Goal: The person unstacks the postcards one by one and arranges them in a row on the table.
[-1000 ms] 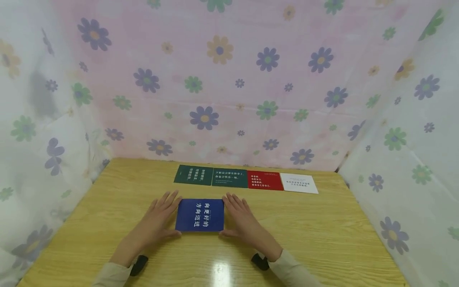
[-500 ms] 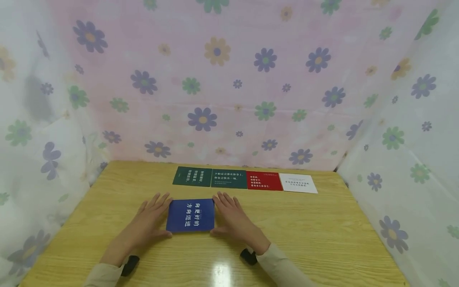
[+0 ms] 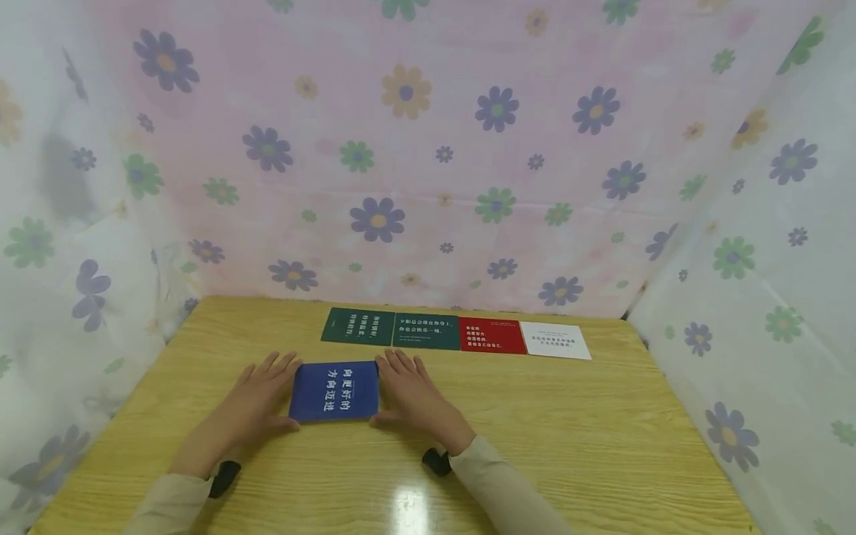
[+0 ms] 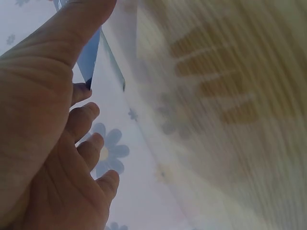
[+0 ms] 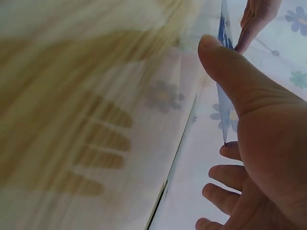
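A dark blue card (image 3: 334, 391) with white characters is held up between both hands, a little above the tabletop. My left hand (image 3: 244, 412) grips its left edge, index finger at the far corner and thumb at the near one. On the opposite edge, my right hand (image 3: 417, 397) holds the card the same way. The other fingers of each hand are spread off the card. In the left wrist view, part of the blue card (image 4: 88, 60) shows beyond the thumb; the right wrist view shows the card (image 5: 223, 110) nearly edge-on.
Behind the hands lies a row of cards: a left green card (image 3: 357, 327), another green card (image 3: 426, 332), a red card (image 3: 493, 336) and a white card (image 3: 557, 340). The glossy wooden table (image 3: 568, 438) is enclosed by flowered curtains (image 3: 428, 178).
Both hands have shifted left together, carrying the blue card with them, and slightly away from the table's near side. The row of cards at the back has stayed put.
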`<state>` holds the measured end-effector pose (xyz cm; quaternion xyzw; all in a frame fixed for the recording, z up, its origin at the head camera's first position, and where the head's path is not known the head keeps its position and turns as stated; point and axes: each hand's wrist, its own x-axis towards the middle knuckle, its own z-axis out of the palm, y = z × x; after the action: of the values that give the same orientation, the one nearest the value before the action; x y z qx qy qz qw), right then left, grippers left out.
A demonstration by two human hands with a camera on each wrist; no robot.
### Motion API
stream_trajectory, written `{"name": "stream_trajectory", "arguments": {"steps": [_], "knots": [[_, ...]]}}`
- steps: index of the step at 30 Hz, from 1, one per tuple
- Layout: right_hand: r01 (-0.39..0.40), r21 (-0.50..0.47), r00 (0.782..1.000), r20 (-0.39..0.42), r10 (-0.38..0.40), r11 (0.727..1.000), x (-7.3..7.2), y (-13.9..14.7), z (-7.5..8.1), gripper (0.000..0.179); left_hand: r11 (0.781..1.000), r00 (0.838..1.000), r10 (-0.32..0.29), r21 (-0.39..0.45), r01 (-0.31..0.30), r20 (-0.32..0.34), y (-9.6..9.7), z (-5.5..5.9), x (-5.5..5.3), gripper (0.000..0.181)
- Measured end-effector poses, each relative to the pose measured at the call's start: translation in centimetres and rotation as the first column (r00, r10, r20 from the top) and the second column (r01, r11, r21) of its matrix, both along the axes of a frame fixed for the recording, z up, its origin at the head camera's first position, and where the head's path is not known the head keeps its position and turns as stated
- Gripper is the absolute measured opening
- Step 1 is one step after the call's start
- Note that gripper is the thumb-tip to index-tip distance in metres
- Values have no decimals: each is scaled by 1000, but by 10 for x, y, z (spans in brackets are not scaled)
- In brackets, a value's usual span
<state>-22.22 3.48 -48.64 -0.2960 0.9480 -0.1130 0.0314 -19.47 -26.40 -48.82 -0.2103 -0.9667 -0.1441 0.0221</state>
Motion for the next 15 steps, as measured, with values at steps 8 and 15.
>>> {"name": "stream_trajectory", "arguments": {"steps": [8, 15], "knots": [[-16, -39, 999, 45, 18, 999, -20, -19, -5, 106, 1000, 1000, 0, -12, 1, 16, -18, 3, -14, 101], [-30, -37, 998, 60, 32, 999, -40, -36, -7, 103, 1000, 999, 0, -29, 1, 36, -36, 3, -31, 102]]}}
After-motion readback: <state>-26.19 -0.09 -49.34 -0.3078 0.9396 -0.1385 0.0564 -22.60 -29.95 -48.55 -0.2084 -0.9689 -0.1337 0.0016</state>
